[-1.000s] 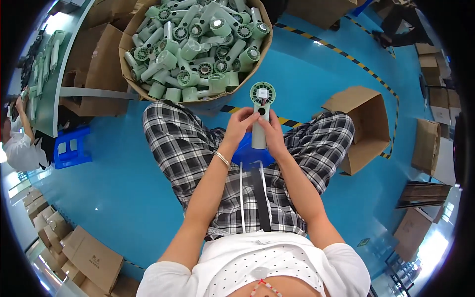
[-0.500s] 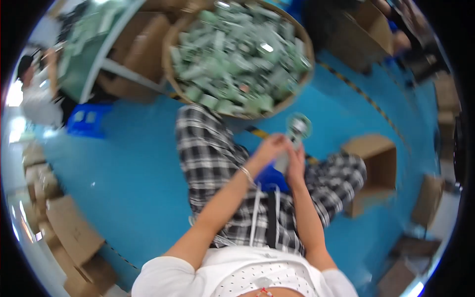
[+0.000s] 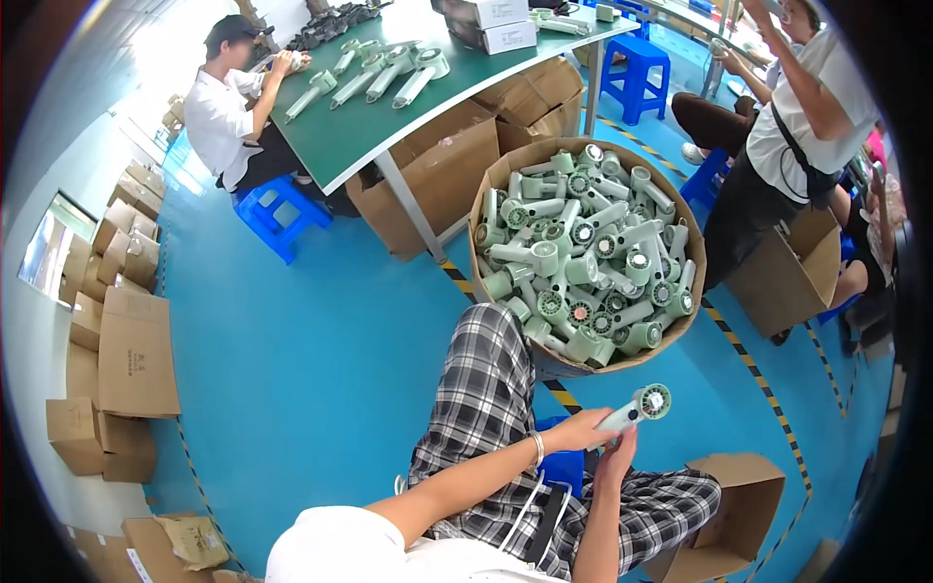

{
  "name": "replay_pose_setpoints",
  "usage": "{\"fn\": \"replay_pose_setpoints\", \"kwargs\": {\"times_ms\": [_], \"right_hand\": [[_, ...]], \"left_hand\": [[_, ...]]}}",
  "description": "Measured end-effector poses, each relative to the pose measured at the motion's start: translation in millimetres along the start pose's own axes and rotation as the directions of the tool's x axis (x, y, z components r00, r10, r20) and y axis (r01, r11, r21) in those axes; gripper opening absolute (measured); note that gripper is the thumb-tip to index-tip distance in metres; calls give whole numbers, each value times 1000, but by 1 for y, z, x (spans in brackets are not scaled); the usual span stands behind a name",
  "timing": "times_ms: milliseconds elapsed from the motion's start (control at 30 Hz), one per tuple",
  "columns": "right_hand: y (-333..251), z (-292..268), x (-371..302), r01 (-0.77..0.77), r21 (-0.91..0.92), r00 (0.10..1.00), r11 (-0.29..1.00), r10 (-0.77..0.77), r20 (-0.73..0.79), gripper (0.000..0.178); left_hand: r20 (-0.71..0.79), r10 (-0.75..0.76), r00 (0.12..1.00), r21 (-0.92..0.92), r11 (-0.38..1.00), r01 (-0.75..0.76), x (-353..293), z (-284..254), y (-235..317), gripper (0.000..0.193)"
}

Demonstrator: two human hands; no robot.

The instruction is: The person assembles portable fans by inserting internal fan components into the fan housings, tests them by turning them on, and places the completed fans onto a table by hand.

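Handheld fan [image 3: 637,412], pale green with a round vented head, is gripped in both bare hands of a seated worker, held above the blue floor [image 3: 321,350] between the knees. The left hand [image 3: 578,431] is curled around the lower part of the handle, its fingers drawn close together; a pale bracelet [image 3: 537,449] rings the wrist. The right hand [image 3: 615,459] closes on the same handle from the near side, fingertips against it, some of its fingers hidden from view. The round head points away and to the right, beyond both hands. Past the left knee, in plaid trousers [image 3: 481,369], stands a large carton [image 3: 547,363] heaped with similar fans [image 3: 583,267]. Beside the right knee rests a smaller open carton [image 3: 736,520]. At upper left, a co-worker [image 3: 209,117] sits on a blue stool [image 3: 280,219] at a green tabletop [image 3: 338,144].
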State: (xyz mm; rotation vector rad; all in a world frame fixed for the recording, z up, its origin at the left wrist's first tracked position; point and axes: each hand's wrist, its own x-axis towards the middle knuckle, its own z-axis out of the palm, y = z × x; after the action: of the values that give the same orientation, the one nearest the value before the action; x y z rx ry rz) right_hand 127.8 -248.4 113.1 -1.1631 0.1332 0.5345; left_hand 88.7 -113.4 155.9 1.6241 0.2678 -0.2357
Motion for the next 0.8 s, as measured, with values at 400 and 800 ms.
{"fn": "replay_pose_setpoints", "kwargs": {"times_ms": [400, 800], "right_hand": [[-12, -3, -10, -156, -132, 988, 979, 153, -36, 45], [17, -17, 2, -292, -274, 956, 916, 271, -112, 37]], "left_hand": [[-807, 132, 576, -158, 891, -425, -32, -220, 97, 27], [-975, -78, 209, -160, 895, -416, -114, -513, 130, 19]]}}
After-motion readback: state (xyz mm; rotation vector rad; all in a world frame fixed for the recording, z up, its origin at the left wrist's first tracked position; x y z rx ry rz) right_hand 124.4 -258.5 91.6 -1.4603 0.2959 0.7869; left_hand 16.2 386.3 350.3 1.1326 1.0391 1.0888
